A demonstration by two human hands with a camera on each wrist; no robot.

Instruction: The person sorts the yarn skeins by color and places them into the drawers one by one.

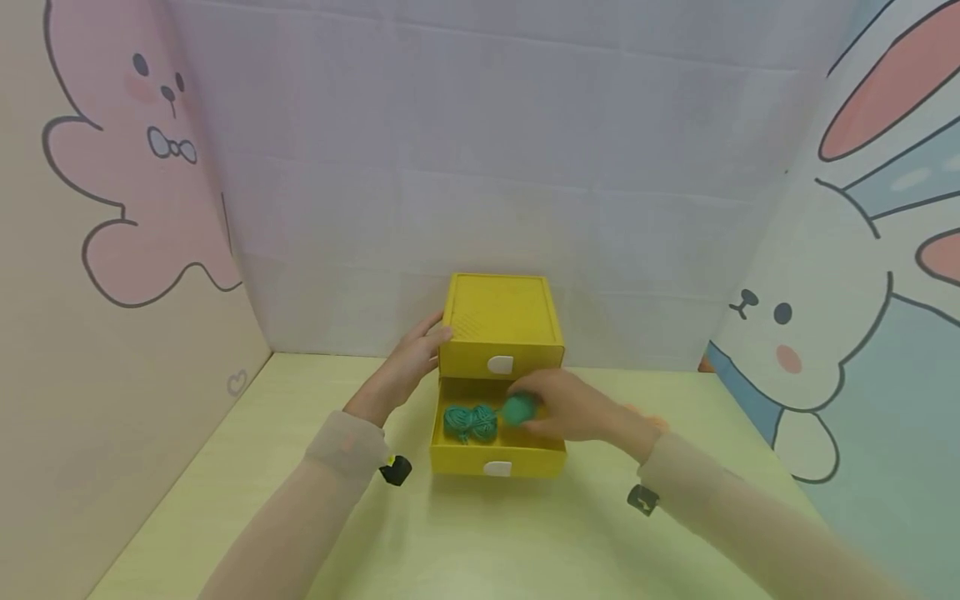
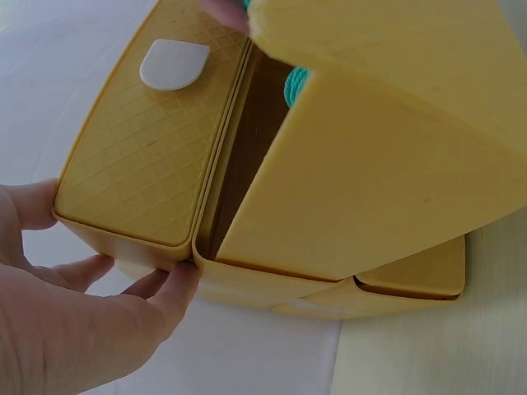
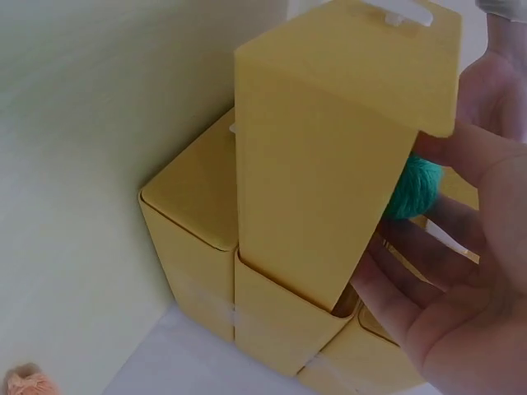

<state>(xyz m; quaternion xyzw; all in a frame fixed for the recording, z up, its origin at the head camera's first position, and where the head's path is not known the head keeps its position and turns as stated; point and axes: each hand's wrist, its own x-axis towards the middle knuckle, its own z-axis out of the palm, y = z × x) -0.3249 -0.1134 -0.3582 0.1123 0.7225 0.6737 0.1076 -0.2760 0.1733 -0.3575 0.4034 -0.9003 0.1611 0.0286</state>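
One green yarn ball (image 1: 517, 409) is grasped by the right hand (image 1: 567, 406), the nearer one, at the open drawer (image 1: 459, 460), just right of the bundled yarn (image 1: 470, 422), while the left hand (image 1: 407, 364) rests, unclenched, against the left side of the cabinet (image 1: 502, 308).

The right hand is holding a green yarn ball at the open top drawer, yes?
Not the top drawer: the head view shows that one shut. The right hand is holding a green yarn ball at the open drawer just below.
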